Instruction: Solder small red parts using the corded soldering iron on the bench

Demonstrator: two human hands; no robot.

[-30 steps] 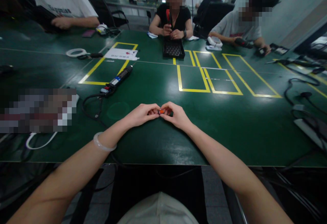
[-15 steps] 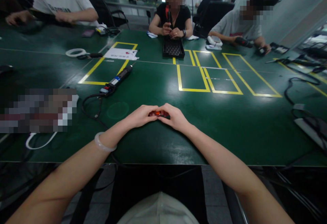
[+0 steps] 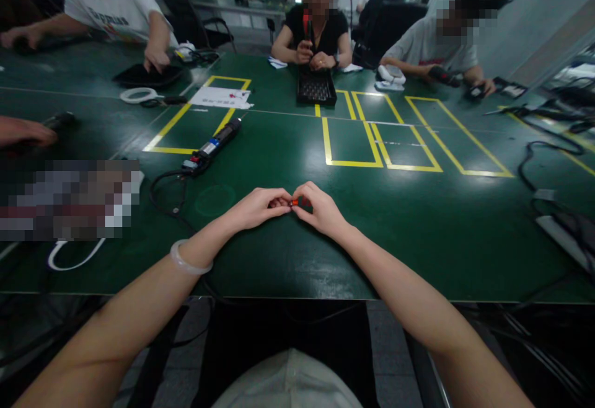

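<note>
A small orange-red piece [image 3: 295, 202] sits between my fingertips above the green table, too small and too covered to name its kind. My left hand [image 3: 261, 208] pinches at its left side, thumb and fingers closed together. From the right, my right hand [image 3: 321, 211] grips the same piece between thumb and forefinger. The fingertips of both hands meet there, hiding most of it. A pale bracelet [image 3: 185, 260] circles my left wrist.
On the green table [image 3: 288, 259] lies a black electric screwdriver [image 3: 214, 144] with a cable, left of yellow tape outlines [image 3: 353, 164]. Paper [image 3: 220, 97] and a white ring-shaped thing [image 3: 139, 95] lie farther left. Opposite, a person has a black tray [image 3: 316, 93]. Cables run along the right.
The orange piece and the meeting fingertips have shifted slightly right and up. At left, a co-worker's hand now touches a black flat thing, and another hand has entered at the left edge.
</note>
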